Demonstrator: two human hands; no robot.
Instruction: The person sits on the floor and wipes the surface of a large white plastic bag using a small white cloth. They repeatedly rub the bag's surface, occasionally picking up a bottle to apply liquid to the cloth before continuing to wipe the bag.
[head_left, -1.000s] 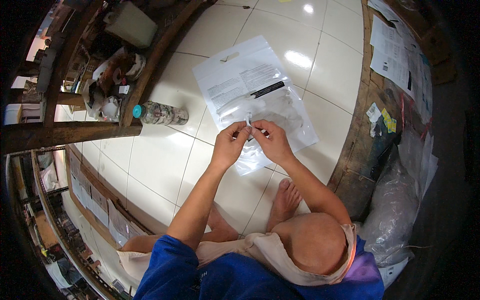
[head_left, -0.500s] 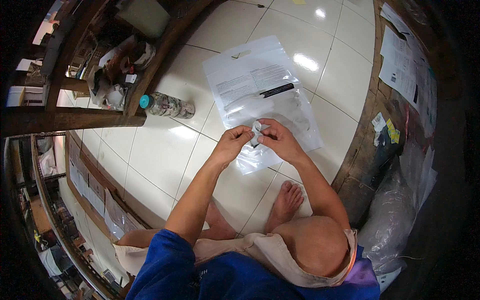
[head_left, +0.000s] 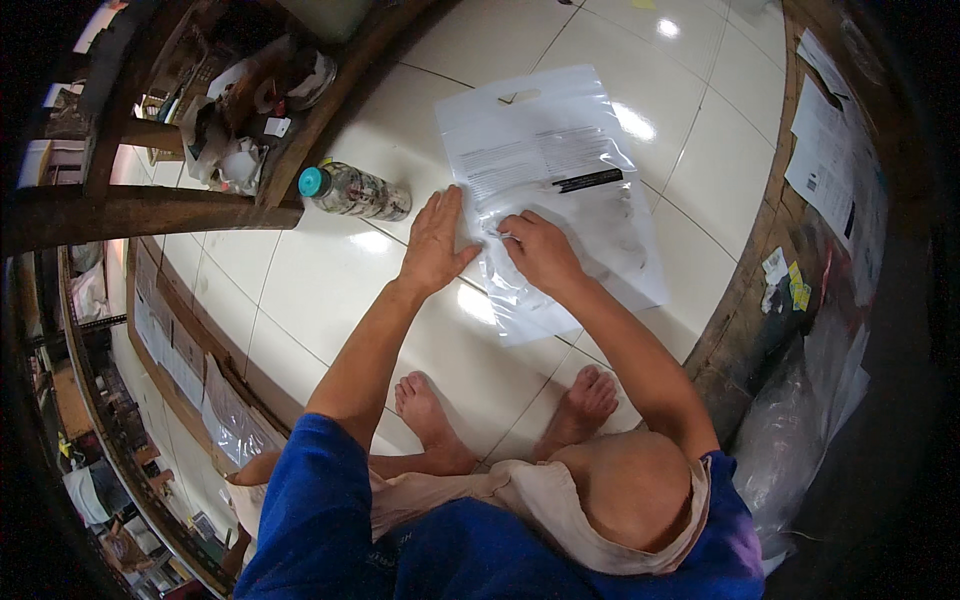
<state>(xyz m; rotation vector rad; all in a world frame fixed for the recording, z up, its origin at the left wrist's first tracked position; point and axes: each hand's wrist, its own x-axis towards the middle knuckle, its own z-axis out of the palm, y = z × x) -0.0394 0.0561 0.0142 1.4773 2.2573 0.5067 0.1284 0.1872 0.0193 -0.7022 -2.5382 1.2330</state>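
Observation:
A plastic bag (head_left: pixel 545 105) lies on the tiled floor, with a cut-out handle at its far end, printed lines and a black bar. My left hand (head_left: pixel 435 245) rests by the bag's left edge, fingers stretched out and thumb apart, holding nothing. Down on the bag, my right hand (head_left: pixel 543 252) has bent fingers closed on a small white wad (head_left: pixel 503 236). Most of that wad is hidden under the fingers, and whether it is cloth or paper I cannot tell.
A patterned bottle (head_left: pixel 365 192) with a teal cap lies left of the bag, beside a wooden shelf (head_left: pixel 240 215) of clutter. Along the right runs a wooden ledge (head_left: pixel 730 330) with papers (head_left: pixel 822 165), torn scraps (head_left: pixel 775 270) and clear plastic wrap (head_left: pixel 790 440). My bare feet are near the bag.
My hands have parted. The left has let go of the white wad and opened flat at the bag's left edge; the right has brought the wad down onto the bag.

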